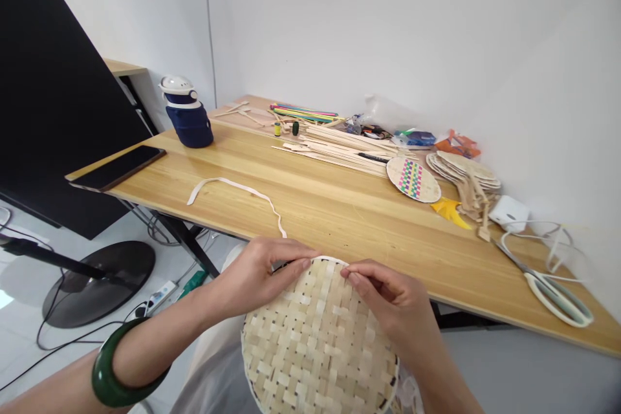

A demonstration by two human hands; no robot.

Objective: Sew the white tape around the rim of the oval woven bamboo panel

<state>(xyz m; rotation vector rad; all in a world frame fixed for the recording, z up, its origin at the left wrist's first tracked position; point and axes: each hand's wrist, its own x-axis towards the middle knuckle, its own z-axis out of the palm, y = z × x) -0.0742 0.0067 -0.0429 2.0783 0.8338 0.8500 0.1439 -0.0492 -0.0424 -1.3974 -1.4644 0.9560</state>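
Observation:
A round woven bamboo fan face lies tilted over my lap, just below the near edge of the wooden table. My left hand, with a green bangle on the wrist, pinches the fan's top-left rim. My right hand pinches the top rim right beside it. A white edging strip runs from the fan's rim up across the table in a loose curve.
Scissors and a white cable lie at the right. A coloured woven fan, a stack of plain fans, bamboo strips, a blue bottle and a dark phone sit further back. A black screen stands left.

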